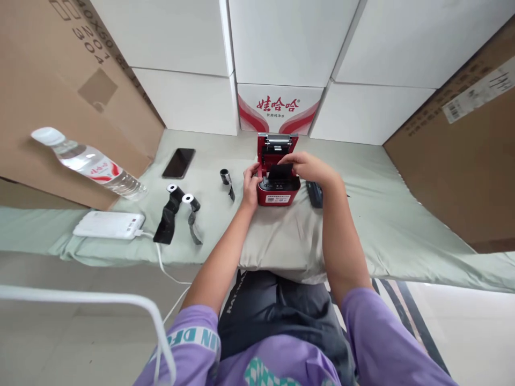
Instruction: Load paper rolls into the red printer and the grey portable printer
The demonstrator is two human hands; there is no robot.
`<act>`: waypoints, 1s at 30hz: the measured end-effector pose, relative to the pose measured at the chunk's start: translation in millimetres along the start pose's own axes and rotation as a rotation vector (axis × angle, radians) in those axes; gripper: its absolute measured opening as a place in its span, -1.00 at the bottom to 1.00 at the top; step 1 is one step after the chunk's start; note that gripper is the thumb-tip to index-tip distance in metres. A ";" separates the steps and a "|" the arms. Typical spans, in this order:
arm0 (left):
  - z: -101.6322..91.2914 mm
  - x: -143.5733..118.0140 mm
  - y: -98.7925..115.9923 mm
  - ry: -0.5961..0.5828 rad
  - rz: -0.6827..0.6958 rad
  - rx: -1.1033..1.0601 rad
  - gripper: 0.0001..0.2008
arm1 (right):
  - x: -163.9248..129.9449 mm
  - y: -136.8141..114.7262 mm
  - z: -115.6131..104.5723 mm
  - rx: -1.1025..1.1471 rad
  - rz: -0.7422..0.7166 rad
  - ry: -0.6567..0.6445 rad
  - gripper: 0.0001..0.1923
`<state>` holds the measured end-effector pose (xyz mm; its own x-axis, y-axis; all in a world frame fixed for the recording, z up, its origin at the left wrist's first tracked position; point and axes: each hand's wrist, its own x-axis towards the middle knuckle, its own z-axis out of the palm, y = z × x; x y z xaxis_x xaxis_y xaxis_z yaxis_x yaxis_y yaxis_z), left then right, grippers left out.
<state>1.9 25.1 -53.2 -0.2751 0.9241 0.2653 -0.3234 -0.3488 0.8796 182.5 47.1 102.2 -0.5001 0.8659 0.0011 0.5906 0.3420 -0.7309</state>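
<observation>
On the pale green cloth [394, 225], against a wall of white cartons [289, 48], a small red printer [277, 177] was found with its lid raised. To its left, a short black roll [225, 176] was noted close by, then two black rolls with trailing ribbon [177, 212], a dark phone [178, 163], a white power bank [109, 224] with its cable hanging over the edge, and a water bottle [90, 162] lying tilted against a brown cardboard sheet [60, 96]. A dark object [315, 194] was seen just right of the printer, partly hidden by the right forearm; its kind could not be told.

The left hand [251, 187] was observed pressed against the printer's left side, fingers curled about the casing and the thumb at its upper edge. The right hand [308, 166] was held over the open compartment from the right, wrist bent, fingers closed down on a black piece [280, 171] at the printer's mouth; how firmly it was gripped could not be told. Both forearms were extended forward over a raised cushion under the cloth.
</observation>
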 end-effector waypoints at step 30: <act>3.0 -3.0 12.2 0.100 -0.082 -0.139 -0.63 | 44.8 -17.4 40.6 -0.647 0.208 -0.127 -0.77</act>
<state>1.5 18.5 -42.1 -0.3291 0.9325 0.1487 -0.4687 -0.2980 0.8316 124.2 65.1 87.2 -0.3830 0.9010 -0.2038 0.9215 0.3571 -0.1529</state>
